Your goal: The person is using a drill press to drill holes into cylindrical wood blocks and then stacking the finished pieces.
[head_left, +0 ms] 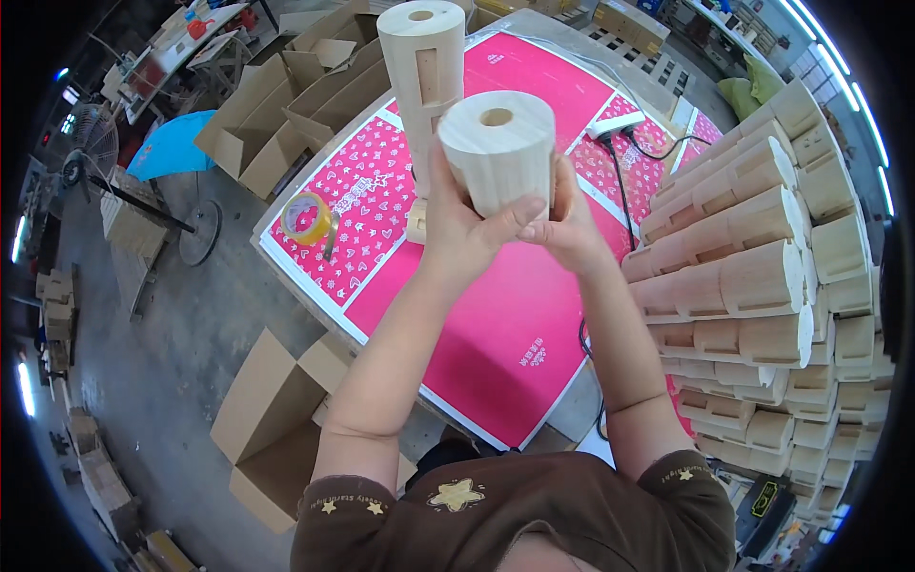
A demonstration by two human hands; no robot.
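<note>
Between my two hands is a pale wooden cylinder (pixel 500 157), held up above the table with a round hole in its top face. My left hand (pixel 464 221) wraps its left side, and my right hand (pixel 570 224) wraps the right; the thumbs meet low on the near side. Just behind stands a taller wooden cylinder (pixel 405 95), with a hole on top and rectangular recesses down its side. A small wooden piece (pixel 416 221) lies by my left hand, partly hidden by it. The underside of the held cylinder is out of sight.
The table (pixel 496 334) has a pink printed cover. A roll of yellow tape (pixel 307 219) lies at its left, a white power strip (pixel 616 124) with black cables at the far right. Stacked wooden cylinders (pixel 724 276) rise on the right. Open cardboard boxes (pixel 272 419) stand on the left.
</note>
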